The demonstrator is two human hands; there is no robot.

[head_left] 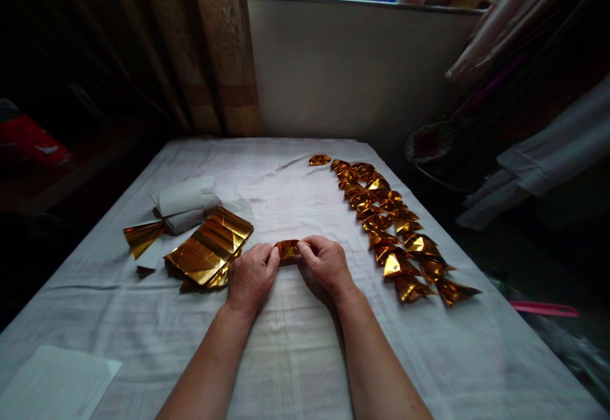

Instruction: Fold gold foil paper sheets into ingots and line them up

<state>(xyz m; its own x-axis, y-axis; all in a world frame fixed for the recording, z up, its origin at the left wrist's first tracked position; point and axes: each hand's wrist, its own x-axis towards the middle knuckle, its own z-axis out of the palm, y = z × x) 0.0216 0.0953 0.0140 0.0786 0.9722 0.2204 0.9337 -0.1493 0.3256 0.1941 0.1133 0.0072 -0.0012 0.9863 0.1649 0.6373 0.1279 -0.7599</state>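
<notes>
so both hands are low over the middle of the table, curled in toward each other: the left hand [250, 277] and the right hand [326, 264] each pinch one end of a small gold foil piece [287, 250] between thumb and fingertips. the piece sits right between the two hands, crumpled and half folded, just over the white cloth [305, 356] that covers the table. can't tell if it actually touches the cloth

just beside the left hand, at about 9 o'clock, there's a stack of flat gold foil sheets [210, 248], fanned out a bit and creased. further out at 10 o'clock a white wrapped bundle [183, 201] lies near the stack, and a loose pleated gold strip [142, 237] sticks out past it to the left

on the other side, a long double row of folded gold pieces [391, 229] runs from roughly 3 o'clock near the right hand up to 1 o'clock, with a single folded one [319, 159] set apart at the far end, about 12 o'clock

down at 8 o'clock near the table edge, a plain white sheet of paper [52, 385]. way back at 11 o'clock hangs a brownish curtain [210, 45]
</notes>
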